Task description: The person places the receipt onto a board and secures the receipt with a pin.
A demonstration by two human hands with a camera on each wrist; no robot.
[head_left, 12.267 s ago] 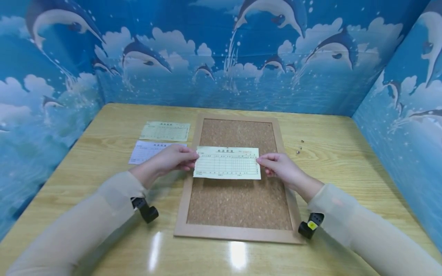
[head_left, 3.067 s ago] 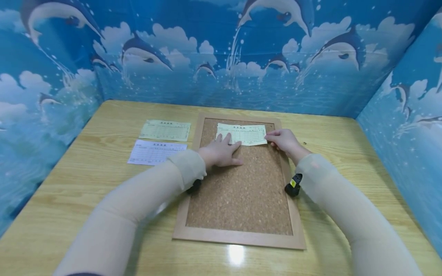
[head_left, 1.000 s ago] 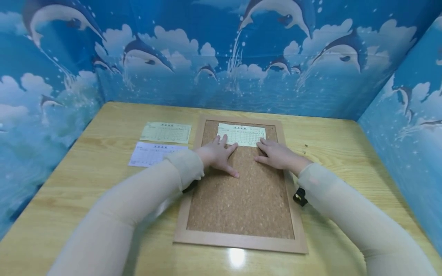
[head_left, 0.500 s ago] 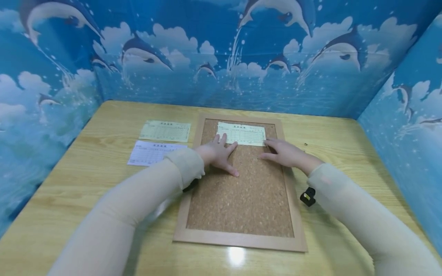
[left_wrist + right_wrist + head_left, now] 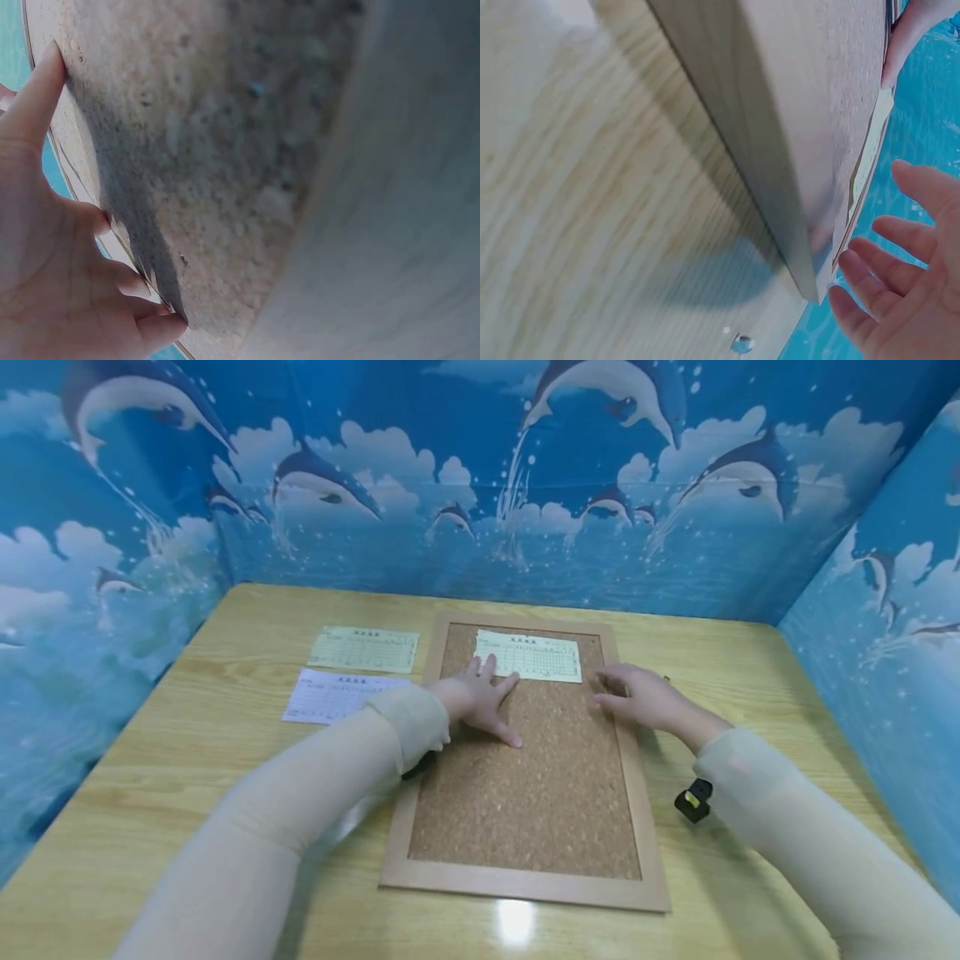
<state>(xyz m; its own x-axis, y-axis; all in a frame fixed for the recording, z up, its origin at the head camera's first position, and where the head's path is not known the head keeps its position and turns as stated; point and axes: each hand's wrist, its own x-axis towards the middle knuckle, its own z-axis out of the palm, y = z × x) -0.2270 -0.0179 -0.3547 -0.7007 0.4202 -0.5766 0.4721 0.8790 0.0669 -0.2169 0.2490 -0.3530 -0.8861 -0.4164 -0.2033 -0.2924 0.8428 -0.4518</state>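
A pale green printed form slip [image 5: 543, 658] lies across the upper part of a wood-framed corkboard [image 5: 525, 810]. My left hand [image 5: 483, 703] rests on the board with fingers spread, its fingertips on the slip's lower left part and its thumb on the cork. In the left wrist view the left hand's fingertips [image 5: 174, 327] touch the board surface. My right hand [image 5: 643, 697] hovers by the frame's right side, apart from the slip. The right wrist view shows the right hand [image 5: 904, 274] with loosely bent fingers and nothing between them.
Left of the board, another green slip [image 5: 365, 649] and a white-lilac slip [image 5: 326, 695] lie on the wooden table [image 5: 225, 710]. A small shiny metal piece [image 5: 742, 343] sits on the table right of the board. A dolphin-print cloth [image 5: 480, 468] surrounds the table.
The slip, held in both hands at first, now lies on the upper board. My right hand pinched its right edge, then flattened on it, and has since moved right, off it. The left hand stays.
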